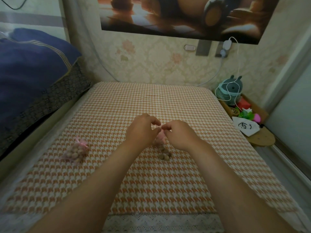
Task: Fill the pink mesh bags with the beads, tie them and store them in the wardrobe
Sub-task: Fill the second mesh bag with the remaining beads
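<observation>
Two hands (143, 131) (180, 134) pinch gauzy mesh bag (159, 139).

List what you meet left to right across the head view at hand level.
Filled pink mesh bag, left hand, right hand, white printed pouch; the hands pinch a second pink bag between them.

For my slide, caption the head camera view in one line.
Left hand and right hand pinch the top of a pink mesh bag on a houndstooth cloth; a filled bag lies left.
</observation>
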A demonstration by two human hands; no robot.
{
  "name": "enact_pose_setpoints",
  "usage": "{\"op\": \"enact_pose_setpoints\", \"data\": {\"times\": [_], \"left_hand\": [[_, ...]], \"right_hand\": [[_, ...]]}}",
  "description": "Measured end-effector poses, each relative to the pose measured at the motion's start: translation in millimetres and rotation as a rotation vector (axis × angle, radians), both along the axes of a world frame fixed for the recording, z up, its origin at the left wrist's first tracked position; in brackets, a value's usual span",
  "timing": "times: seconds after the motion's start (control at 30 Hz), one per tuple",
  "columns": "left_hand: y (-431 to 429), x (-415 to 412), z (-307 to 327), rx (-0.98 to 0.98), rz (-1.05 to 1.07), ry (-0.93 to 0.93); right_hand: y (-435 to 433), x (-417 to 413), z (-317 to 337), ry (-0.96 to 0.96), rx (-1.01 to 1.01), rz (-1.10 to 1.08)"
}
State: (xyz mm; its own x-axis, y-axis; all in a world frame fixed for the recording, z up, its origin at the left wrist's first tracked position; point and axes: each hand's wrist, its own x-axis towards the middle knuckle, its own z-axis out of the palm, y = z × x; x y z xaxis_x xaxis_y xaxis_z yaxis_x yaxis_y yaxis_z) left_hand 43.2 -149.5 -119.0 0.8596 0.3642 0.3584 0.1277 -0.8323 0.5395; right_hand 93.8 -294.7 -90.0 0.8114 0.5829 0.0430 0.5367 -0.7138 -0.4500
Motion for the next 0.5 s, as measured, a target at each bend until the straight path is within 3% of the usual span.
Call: {"op": "enact_pose_setpoints", "data": {"times": [0.27, 0.5], "left_hand": [[2.5, -13.3, 1.7, -0.05, -0.105, -0.047], [1.0, -43.1, 2.5, 0.071, -0.257, 0.144]], "right_hand": [[1.7, 3.1, -1.8, -0.006, -0.016, 0.01], [1.5, -0.2, -4.1, -0.019, -0.03, -0.011]]}}
